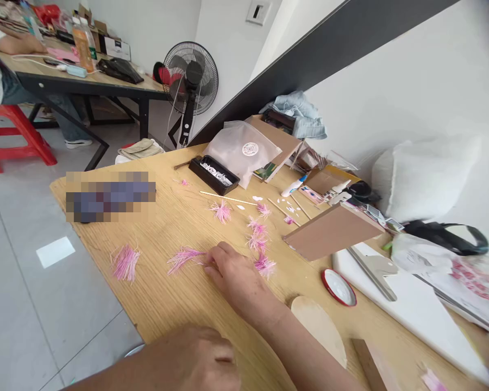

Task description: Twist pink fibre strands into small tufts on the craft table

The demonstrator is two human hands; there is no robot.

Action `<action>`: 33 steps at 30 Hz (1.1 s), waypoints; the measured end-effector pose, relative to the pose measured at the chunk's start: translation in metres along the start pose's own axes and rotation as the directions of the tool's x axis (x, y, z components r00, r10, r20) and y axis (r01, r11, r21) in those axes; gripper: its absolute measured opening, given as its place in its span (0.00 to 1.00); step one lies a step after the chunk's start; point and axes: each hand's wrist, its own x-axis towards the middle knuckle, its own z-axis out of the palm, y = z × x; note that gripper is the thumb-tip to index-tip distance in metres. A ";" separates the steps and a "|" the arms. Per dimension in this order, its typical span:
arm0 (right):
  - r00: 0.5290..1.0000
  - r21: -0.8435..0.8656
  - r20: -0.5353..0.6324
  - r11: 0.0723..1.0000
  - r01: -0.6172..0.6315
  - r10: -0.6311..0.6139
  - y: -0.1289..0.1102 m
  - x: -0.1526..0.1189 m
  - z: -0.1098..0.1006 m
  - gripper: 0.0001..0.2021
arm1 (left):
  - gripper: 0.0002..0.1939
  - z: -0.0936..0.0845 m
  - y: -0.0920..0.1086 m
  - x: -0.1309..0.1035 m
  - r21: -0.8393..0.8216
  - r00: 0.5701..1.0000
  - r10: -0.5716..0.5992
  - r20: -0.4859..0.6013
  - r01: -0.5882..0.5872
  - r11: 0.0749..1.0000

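My right hand (238, 277) rests low over the wooden table (163, 315), thumb and fingers pinched at the narrow end of a pink fringe tuft (185, 258). Nearer the camera, my left hand (204, 358) is curled closed; whatever its fingers hold, if anything, is hidden. A thicker bundle of pink strands (125, 263) lies to the left. Beyond my right hand sits a loose fluffy pink tuft (220, 212), and several more pink tufts (257, 236) form a row beside that hand.
A black tray (214, 175) holds small white pieces. Thin wooden sticks (228, 198), a glue bottle (294, 185), a tilted brown board (334, 231), a red-rimmed lid (339, 287), a round wooden disc (320, 328) and a clipboard (407, 304) surround the work area. A fan (193, 73) stands behind.
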 end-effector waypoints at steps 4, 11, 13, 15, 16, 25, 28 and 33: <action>1.000 -0.045 0.014 0.999 0.016 -0.015 0.000 0.003 0.007 0.08 | 0.23 -0.003 0.002 0.002 0.086 0.998 -0.008 0.065 0.002 0.996; 1.000 -0.018 0.013 1.000 -0.016 0.016 0.006 -0.017 -0.002 0.08 | 0.18 -0.009 0.005 0.002 0.081 0.997 -0.028 0.077 0.021 0.996; 0.999 0.031 0.012 0.999 -0.039 0.038 0.009 -0.029 -0.008 0.07 | 0.16 -0.015 0.008 0.003 0.073 0.991 -0.057 0.125 0.049 0.996; 0.997 0.069 0.018 0.995 -0.071 0.070 0.011 -0.040 -0.011 0.08 | 0.14 -0.019 0.010 0.003 0.053 0.982 -0.094 0.162 0.086 0.995; 0.996 0.075 0.020 0.993 -0.086 0.085 0.011 -0.044 -0.011 0.08 | 0.13 -0.021 0.012 0.003 0.042 0.979 -0.114 0.167 0.108 0.993; 0.991 0.092 0.055 0.988 -0.126 0.121 0.015 -0.061 -0.006 0.07 | 0.11 -0.014 0.009 -0.004 -0.012 0.981 -0.132 0.141 0.135 0.991; 0.987 0.067 0.036 0.985 -0.157 0.155 0.017 -0.066 -0.013 0.06 | 0.12 -0.014 0.009 -0.004 -0.009 0.985 -0.123 0.121 0.125 0.992; 0.992 0.106 -0.008 0.986 -0.126 0.127 0.015 -0.067 -0.012 0.07 | 0.11 -0.019 0.011 -0.001 0.009 0.982 -0.127 0.139 0.127 0.992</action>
